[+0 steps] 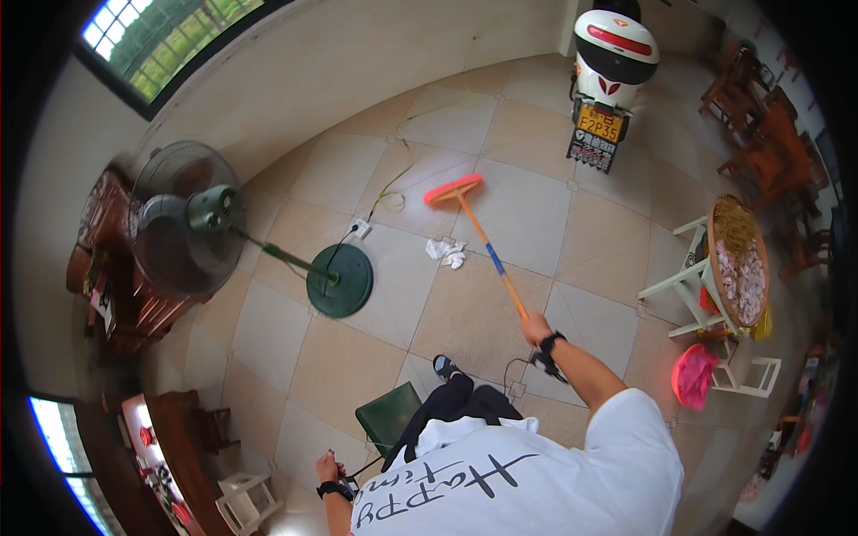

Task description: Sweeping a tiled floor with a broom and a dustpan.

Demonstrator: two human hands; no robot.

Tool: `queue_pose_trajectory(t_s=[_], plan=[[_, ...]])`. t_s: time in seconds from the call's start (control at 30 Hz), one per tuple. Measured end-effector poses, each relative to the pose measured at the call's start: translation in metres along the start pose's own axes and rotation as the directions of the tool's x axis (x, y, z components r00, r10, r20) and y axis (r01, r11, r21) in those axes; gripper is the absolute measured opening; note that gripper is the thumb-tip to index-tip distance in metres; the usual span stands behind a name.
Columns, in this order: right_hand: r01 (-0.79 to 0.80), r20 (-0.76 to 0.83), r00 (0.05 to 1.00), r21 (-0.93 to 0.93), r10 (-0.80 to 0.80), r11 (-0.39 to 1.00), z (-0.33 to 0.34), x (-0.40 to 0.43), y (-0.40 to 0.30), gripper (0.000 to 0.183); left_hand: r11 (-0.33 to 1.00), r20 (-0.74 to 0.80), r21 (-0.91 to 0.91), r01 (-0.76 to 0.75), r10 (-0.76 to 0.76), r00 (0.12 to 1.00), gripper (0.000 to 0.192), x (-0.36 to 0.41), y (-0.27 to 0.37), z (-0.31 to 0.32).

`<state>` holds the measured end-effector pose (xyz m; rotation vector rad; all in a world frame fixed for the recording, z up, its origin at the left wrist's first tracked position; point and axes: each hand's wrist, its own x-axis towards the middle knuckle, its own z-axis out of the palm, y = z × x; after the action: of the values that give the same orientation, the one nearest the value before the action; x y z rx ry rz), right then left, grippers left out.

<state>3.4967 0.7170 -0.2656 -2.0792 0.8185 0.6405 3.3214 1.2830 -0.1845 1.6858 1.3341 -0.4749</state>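
My right hand [536,328] is closed around the upper end of a broom's orange handle [474,224], which has a blue band partway along. The pink bristles [462,186] of the broom rest on the tiled floor, well ahead of my feet. Crumpled white paper [447,253] lies on the tiles between the broom head and me. My left hand [328,467] hangs low at my left side with its fingers curled. Whether it holds something small, I cannot tell. Beside my left leg stands a dark green stool [389,411].
On the left stands a pedestal fan [340,280], next to a power strip [361,228] and a loose cable [392,191]. A white scooter [613,67] is parked ahead. To the right are a round tray [741,261] on a stand, a pink basin [695,376] and wooden chairs [771,157].
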Motion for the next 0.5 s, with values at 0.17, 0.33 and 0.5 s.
queue_pose_trajectory(t_s=[0.17,0.33,0.5], plan=[[-0.048,0.072,0.997,0.288,0.029,0.956,-0.024,-0.106,0.045,0.018,0.996,0.053,0.074,-0.048,0.044,0.998,0.02,0.025,0.065,0.033],[-0.226,0.162,0.973,0.537,0.163,0.813,-0.045,-0.143,0.017,0.01,0.981,0.092,0.091,-0.17,0.162,0.982,0.023,0.059,0.114,0.077],[-0.11,0.067,0.994,0.633,0.088,0.766,-0.08,-0.042,-0.027,0.013,0.97,0.08,0.045,-0.237,0.233,0.969,0.023,0.073,0.17,0.11]])
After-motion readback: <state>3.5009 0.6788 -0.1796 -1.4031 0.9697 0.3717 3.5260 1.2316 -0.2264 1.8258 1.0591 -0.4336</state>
